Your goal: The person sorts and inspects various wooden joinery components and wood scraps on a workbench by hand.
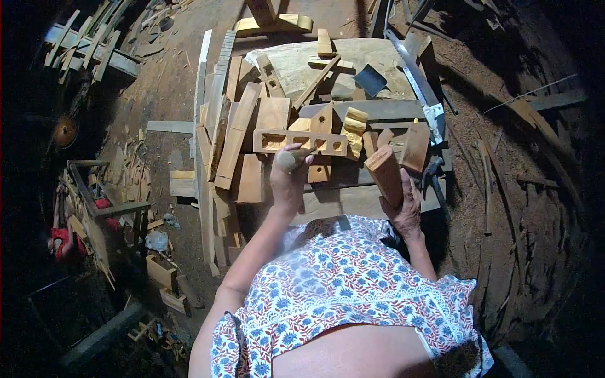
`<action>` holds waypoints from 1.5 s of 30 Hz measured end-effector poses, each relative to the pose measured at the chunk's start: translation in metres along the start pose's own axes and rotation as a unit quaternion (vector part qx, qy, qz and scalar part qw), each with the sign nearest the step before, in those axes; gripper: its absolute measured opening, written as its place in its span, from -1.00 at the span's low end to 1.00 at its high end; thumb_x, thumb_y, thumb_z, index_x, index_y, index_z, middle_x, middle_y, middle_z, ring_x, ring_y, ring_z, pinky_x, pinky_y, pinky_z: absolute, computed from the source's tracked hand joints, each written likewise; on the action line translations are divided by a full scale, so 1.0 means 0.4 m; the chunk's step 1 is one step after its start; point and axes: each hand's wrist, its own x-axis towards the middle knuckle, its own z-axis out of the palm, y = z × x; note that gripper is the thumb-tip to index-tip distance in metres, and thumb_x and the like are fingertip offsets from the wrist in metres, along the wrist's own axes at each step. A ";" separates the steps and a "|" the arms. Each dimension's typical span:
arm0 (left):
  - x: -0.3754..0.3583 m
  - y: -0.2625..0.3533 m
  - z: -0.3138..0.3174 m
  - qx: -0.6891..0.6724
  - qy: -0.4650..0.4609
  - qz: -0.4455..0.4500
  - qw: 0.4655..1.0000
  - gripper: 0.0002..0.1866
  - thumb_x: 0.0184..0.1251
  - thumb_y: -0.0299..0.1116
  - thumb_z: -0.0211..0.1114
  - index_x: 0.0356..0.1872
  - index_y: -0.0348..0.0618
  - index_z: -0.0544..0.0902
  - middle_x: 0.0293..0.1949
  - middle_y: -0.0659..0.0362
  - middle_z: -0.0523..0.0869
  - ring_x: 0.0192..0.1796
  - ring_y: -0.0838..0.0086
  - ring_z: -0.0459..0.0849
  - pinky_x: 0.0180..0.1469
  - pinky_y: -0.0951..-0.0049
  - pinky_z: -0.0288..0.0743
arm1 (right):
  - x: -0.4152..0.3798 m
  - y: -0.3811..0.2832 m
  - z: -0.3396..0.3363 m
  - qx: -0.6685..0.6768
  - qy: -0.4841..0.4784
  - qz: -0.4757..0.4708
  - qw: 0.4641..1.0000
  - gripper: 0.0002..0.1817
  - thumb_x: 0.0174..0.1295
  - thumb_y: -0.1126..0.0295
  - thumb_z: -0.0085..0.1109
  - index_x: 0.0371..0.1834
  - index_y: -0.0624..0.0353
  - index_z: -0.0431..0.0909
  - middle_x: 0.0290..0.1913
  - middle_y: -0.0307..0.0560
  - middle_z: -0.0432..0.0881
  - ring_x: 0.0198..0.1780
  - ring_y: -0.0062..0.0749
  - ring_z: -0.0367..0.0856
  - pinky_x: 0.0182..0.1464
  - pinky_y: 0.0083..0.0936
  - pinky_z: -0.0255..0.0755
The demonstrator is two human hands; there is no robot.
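My left hand [288,186] is closed around a chisel [290,161], whose rounded handle end faces up at me. The chisel's blade points into a wooden bar [271,140] with several rectangular holes cut along it. That bar lies across other wood pieces on the bench. To the right, my right hand [409,211] grips a thick wooden block [386,175], raised and tilted with its end toward the bar. A carved yellowish wood piece [355,129] sits just beyond the bar's right end. Under the bar is an upright-lying piece with round holes [320,171].
Loose boards [238,138] crowd the bench's left side. Farther back lie a dark flat plate [370,80] and a pale slab [296,66]. A long saw [409,69] runs along the right edge. Wood scraps and a plastic bag [157,240] lie on the floor at left.
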 end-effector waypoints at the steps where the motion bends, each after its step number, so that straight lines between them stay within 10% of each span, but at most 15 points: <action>1: -0.001 -0.004 0.003 -0.018 0.002 -0.011 1.000 -0.67 0.10 -0.48 0.37 -0.09 -0.19 0.51 -0.25 0.13 0.60 -0.23 0.44 0.60 -0.18 0.50 0.48 | 0.000 -0.002 0.000 -0.008 0.000 0.003 1.000 -0.03 -0.08 0.41 0.36 0.42 0.03 -0.02 0.06 0.26 0.42 0.00 0.21 0.46 0.00 -0.09 0.36; 11: 0.019 0.020 0.021 0.037 0.030 -0.022 0.999 -0.71 0.10 -0.48 0.37 -0.16 -0.16 0.50 -0.29 0.13 0.57 -0.26 0.38 0.58 -0.20 0.40 0.47 | -0.008 0.016 0.007 0.007 0.003 0.000 1.000 -0.07 -0.05 0.33 0.36 0.41 0.04 0.01 0.11 0.23 0.41 0.07 0.18 0.43 0.09 -0.08 0.32; 15: 0.033 -0.023 0.034 0.075 0.039 0.124 0.989 -0.71 0.11 -0.43 0.37 -0.19 -0.15 0.45 -0.35 0.07 0.51 -0.32 0.26 0.57 -0.33 0.34 0.47 | -0.007 0.030 0.031 0.047 0.010 0.009 0.999 -0.21 0.07 0.33 0.27 0.37 0.13 0.09 0.27 0.20 0.29 0.28 0.00 0.28 0.27 -0.30 0.17; 24: 0.074 -0.007 0.064 0.115 0.090 0.112 0.983 -0.49 0.03 -0.20 0.41 -0.07 -0.17 0.38 -0.36 0.02 0.47 -0.33 0.13 0.52 -0.33 0.21 0.40 | 0.175 -0.029 -0.080 0.148 -0.098 0.081 0.981 -0.19 0.03 0.45 0.25 0.40 0.02 0.08 0.22 0.01 0.37 0.13 -0.29 0.41 0.17 -0.35 0.28; 26: 0.078 0.003 0.062 0.119 0.110 0.125 0.979 -0.48 0.06 -0.16 0.38 -0.04 -0.17 0.38 -0.36 0.03 0.46 -0.34 0.14 0.51 -0.34 0.22 0.39 | 0.222 0.018 -0.123 0.337 -0.113 0.033 0.934 -0.19 0.05 0.43 0.25 0.40 0.02 0.08 0.25 0.06 0.34 0.21 -0.23 0.35 0.23 -0.31 0.22; 28: 0.077 0.007 0.072 0.151 0.099 0.094 0.979 -0.49 -0.04 -0.18 0.40 -0.09 -0.13 0.39 -0.30 0.05 0.47 -0.25 0.13 0.54 -0.28 0.21 0.39 | 0.299 -0.149 -0.175 -0.032 -0.003 -0.110 0.993 -0.22 0.06 0.43 0.23 0.39 0.05 0.09 0.28 0.12 0.30 0.27 -0.13 0.31 0.25 -0.27 0.19; 30: 0.074 -0.013 0.087 0.153 0.091 0.080 0.981 -0.47 -0.04 -0.16 0.40 -0.07 -0.12 0.39 -0.28 0.05 0.47 -0.21 0.13 0.53 -0.25 0.23 0.38 | 0.334 -0.152 -0.171 -0.083 0.034 -0.164 0.982 -0.23 0.07 0.46 0.23 0.38 0.06 0.10 0.31 0.15 0.26 0.31 -0.03 0.26 0.25 -0.23 0.21; 35: 0.061 -0.029 0.105 0.253 0.171 0.167 0.937 -0.49 -0.02 -0.11 0.37 -0.10 -0.14 0.41 -0.27 0.02 0.45 -0.21 0.14 0.52 -0.23 0.21 0.37 | 0.418 -0.238 -0.090 -0.155 -0.257 -0.215 0.929 -0.22 -0.06 0.50 0.30 0.31 -0.13 0.22 -0.17 0.06 0.53 -0.13 -0.03 0.54 -0.15 -0.22 0.45; 40: 0.057 -0.017 0.113 0.183 0.120 0.076 0.973 -0.51 0.00 -0.12 0.36 -0.12 -0.17 0.41 -0.27 0.02 0.44 -0.19 0.13 0.51 -0.22 0.21 0.36 | 0.439 -0.292 -0.105 0.038 -0.102 -0.277 0.955 -0.23 -0.04 0.48 0.30 0.32 -0.17 0.23 -0.20 -0.02 0.55 -0.19 -0.10 0.58 -0.22 -0.28 0.47; 42: 0.065 -0.018 0.114 0.163 0.105 0.054 0.980 -0.51 0.00 -0.12 0.36 -0.12 -0.16 0.41 -0.26 0.01 0.45 -0.19 0.12 0.51 -0.22 0.21 0.36 | 0.409 -0.276 -0.064 0.312 -0.113 0.110 0.937 -0.22 -0.03 0.46 0.30 0.33 -0.17 0.21 -0.20 0.00 0.53 -0.22 -0.05 0.57 -0.23 -0.31 0.46; 44: 0.057 -0.038 0.123 0.206 0.099 0.056 0.972 -0.51 0.01 -0.13 0.36 -0.10 -0.16 0.42 -0.26 0.01 0.46 -0.20 0.12 0.52 -0.21 0.21 0.37 | 0.434 -0.234 -0.045 -0.003 -0.182 -0.296 0.938 -0.25 -0.07 0.65 0.26 0.29 0.12 0.24 0.03 0.11 0.51 -0.03 -0.20 0.58 -0.04 -0.37 0.50; 45: 0.058 -0.037 0.116 0.224 0.117 0.118 0.960 -0.50 0.01 -0.14 0.36 -0.08 -0.16 0.42 -0.27 0.00 0.45 -0.20 0.12 0.52 -0.21 0.21 0.37 | 0.430 -0.227 -0.035 -0.143 -0.275 -0.239 0.920 -0.26 -0.04 0.63 0.23 0.30 0.11 0.24 0.01 0.07 0.53 0.00 -0.23 0.56 -0.01 -0.38 0.48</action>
